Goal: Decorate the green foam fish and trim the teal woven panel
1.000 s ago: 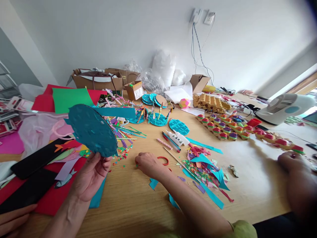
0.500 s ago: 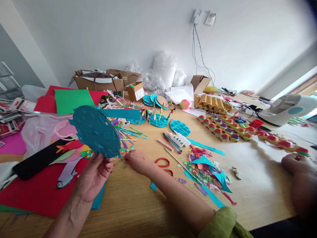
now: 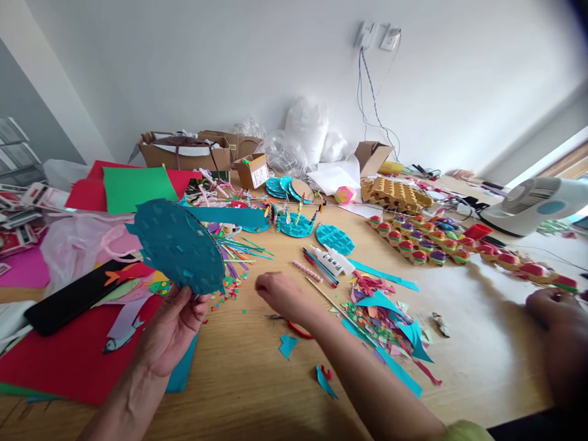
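Observation:
A round blue cardboard disc (image 3: 179, 245), with paper flaps at its edge, is raised over the left of the table. My left hand (image 3: 177, 318) pinches its lower rim between thumb and fingers. To the right, my right hand (image 3: 285, 297) hovers over the wood with its fingers curled together. Whatever those fingers may hold is hidden. Just below it lie red-handled scissors (image 3: 301, 331), partly covered by my wrist, and a scrap of blue paper (image 3: 288, 346). Small confetti pieces (image 3: 232, 289) are scattered between the disc and my right hand.
Glue bottles (image 3: 333, 260), pens (image 3: 316, 263) and a pile of paper scraps (image 3: 381, 318) lie to the right. Another person's hand (image 3: 551, 306) rests by painted egg-carton strips (image 3: 427, 239). Red sheets (image 3: 59, 361) lie at left; a white fan (image 3: 528, 202) stands far right.
My right hand has moved right, away from the confetti beside the disc, and now covers much of the scissors. My left hand still holds the disc in nearly the same place.

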Demonstrator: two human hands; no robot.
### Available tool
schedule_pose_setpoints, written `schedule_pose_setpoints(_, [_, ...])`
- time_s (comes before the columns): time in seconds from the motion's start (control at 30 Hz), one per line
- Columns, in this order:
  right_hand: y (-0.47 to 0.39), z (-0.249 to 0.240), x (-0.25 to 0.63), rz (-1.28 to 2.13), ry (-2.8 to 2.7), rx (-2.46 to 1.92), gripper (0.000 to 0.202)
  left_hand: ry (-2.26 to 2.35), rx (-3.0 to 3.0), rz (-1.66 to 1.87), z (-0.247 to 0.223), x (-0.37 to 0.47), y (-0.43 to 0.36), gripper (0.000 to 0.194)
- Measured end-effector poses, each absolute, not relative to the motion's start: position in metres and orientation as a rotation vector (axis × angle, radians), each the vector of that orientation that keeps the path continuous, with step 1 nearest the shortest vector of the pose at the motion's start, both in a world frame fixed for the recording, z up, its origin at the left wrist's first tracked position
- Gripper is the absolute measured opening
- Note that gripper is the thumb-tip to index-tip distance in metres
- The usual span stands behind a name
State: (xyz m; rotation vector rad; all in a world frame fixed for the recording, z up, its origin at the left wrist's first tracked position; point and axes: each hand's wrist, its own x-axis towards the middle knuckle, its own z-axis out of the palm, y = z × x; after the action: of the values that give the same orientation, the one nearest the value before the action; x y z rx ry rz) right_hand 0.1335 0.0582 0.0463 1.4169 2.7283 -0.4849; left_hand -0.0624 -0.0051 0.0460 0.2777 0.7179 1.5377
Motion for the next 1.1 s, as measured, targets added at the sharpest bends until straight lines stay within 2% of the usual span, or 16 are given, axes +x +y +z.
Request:
schedule_pose_setpoints(0.07, [0.050, 0.048, 0.162, -0.422, 2.666, 1.428, 0.017, 0.734, 0.286, 1.531, 0.047, -0.064, -0.004, 0.030])
schedule_pose_setpoints(0.2, [0.031, 0.042, 0.196, -0.300, 2.549, 1.461, 0.022, 0.772, 0.302, 1.520, 0.046, -0.062, -0.001, 0.032])
schedule_pose_setpoints(0.57, [0.025, 0.026, 0.206, -0.238, 2.566, 1.516, 0.015, 0.844, 0.329, 1.494, 0.032, -0.056, 0.004, 0.032])
schedule_pose_setpoints(0.7, [0.021, 0.032, 0.214, -0.390, 2.599, 1.724, 0.010, 0.870, 0.289, 1.490, 0.031, -0.055, 0.003, 0.033])
schedule_pose_setpoints(0.93, [0.001, 0.075, 0.191, -0.954, 2.867, 1.910, 0.012, 0.898, 0.275, 1.488, 0.031, -0.042, 0.000, 0.032])
schedule_pose_setpoints(1.1, [-0.004, 0.091, 0.172, -0.951, 3.022, 1.923, 0.010, 0.905, 0.275, 1.517, 0.029, -0.038, -0.003, 0.032])
